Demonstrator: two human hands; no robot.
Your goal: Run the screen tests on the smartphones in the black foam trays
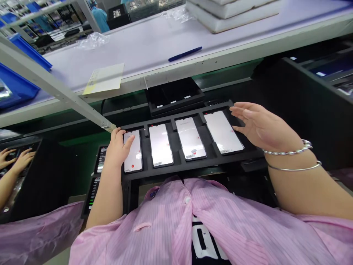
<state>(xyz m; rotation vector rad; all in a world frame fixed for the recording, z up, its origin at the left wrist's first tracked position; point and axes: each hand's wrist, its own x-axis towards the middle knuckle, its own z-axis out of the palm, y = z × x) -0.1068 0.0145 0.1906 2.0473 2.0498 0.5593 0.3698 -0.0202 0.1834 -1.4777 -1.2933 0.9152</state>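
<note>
Shelf: a long shelf (110, 55) with a pale lilac surface runs above the work, out of the way of the hands, and carries a stack of white foam boards (231, 14), a plastic bag (93, 40), a paper note (104, 78) and a blue pen (184, 54).

Tray: a black foam tray (162, 171) lies directly in front of the person's pink smock (176, 221), within easy reach of both arms. Its separate pockets seem meant to keep the phones apart and protect them.

Phones: four phones sit side by side, face up, one to a pocket. The leftmost phone (135, 158) is partly covered; the other three (190, 138) are uncovered.

Left hand: the left hand (118, 149) lies over the leftmost phone, with its thumb on the screen. Whether it is gripping or only touching, I cannot tell.

Right hand: the right hand (260, 127) is raised at the far end of the tray, with its fingers (242, 114) spread and released, just over the rightmost phone (224, 131).

Nearby: a co-worker's hands (16, 160) work at the left edge.
</note>
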